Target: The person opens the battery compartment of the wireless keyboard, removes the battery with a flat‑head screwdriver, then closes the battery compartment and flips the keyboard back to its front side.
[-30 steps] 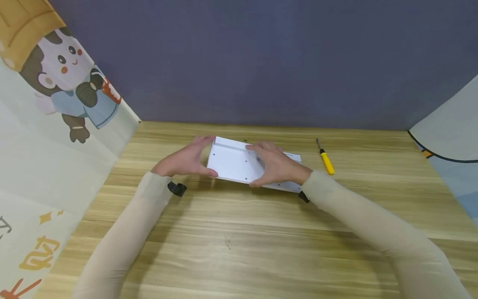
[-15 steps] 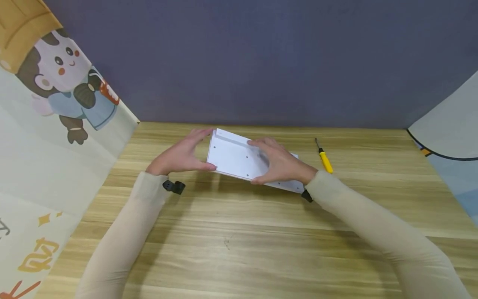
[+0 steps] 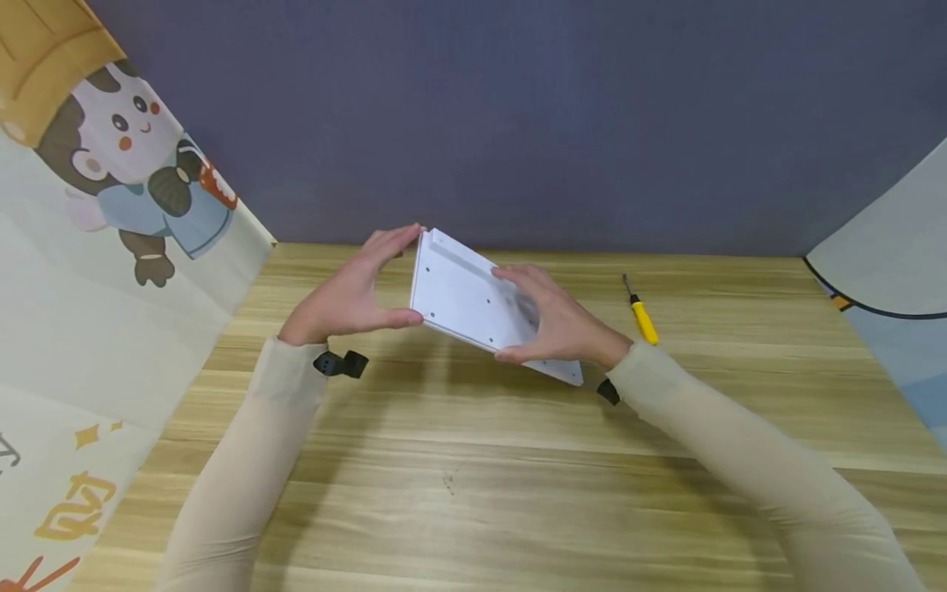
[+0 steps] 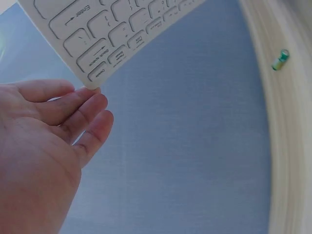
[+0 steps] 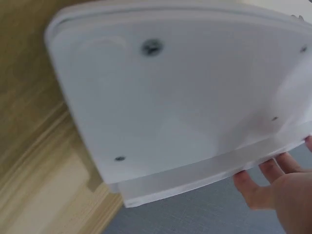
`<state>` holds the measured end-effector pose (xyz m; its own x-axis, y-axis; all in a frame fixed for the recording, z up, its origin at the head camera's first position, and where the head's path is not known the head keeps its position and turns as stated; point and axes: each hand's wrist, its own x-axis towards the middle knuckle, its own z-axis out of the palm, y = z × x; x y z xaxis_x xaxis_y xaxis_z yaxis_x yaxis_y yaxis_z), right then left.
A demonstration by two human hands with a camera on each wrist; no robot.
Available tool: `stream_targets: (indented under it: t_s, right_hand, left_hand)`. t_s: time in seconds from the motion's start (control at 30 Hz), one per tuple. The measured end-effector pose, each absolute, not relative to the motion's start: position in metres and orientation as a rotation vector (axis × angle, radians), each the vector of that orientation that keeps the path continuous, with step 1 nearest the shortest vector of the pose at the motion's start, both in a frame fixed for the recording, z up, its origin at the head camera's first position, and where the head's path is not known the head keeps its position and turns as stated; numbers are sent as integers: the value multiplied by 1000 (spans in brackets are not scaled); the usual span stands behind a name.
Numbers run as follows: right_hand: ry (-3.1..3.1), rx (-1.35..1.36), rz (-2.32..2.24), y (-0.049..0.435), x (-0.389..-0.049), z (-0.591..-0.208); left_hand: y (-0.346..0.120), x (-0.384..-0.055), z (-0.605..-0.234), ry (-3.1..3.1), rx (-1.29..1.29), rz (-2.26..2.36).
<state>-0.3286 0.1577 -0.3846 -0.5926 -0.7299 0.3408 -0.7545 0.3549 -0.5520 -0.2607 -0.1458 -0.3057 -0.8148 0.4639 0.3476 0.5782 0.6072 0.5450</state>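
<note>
A white keyboard (image 3: pixel 462 300) is tilted over the table, its screwed underside toward the head camera and its left end raised. My left hand (image 3: pixel 348 292) holds that end by its corners, thumb at the near one and fingertips at the far one. The left wrist view shows the key side of the keyboard (image 4: pixel 112 36) and a corner against the fingertips of my left hand (image 4: pixel 53 131). Across its middle, my right hand (image 3: pixel 565 321) grips the keyboard by both long edges. In the right wrist view, fingers (image 5: pixel 253 190) press along the raised ridge of the underside.
A screwdriver with a yellow handle (image 3: pixel 644 322) lies on the wooden table (image 3: pixel 473 493) to the right of the keyboard. A small green battery (image 4: pixel 281 59) appears on the table in the left wrist view. A dark blue partition (image 3: pixel 518 123) rises behind the table's far edge.
The keyboard's left end has been lifted and the whole keyboard slants more steeply down to the right. My left hand has risen with it; my right hand keeps its grip.
</note>
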Motion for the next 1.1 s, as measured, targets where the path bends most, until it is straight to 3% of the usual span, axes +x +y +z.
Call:
stream_targets:
  t_s: [0.47,0.7,1.1]
  right_hand:
    - [-2202,1469,1379,148,-318,-377]
    - [-2059,1556,1618,143,-299,-357]
    - [-2049,1503,1731,145,-297,-359]
  left_hand:
    - [-105,-263,-274,-2294,-1052,-1069]
    - [-86,-267,-271,-2248,-1035,-1107]
    - [-57,-275,-272,-2202,-1045,-1114]
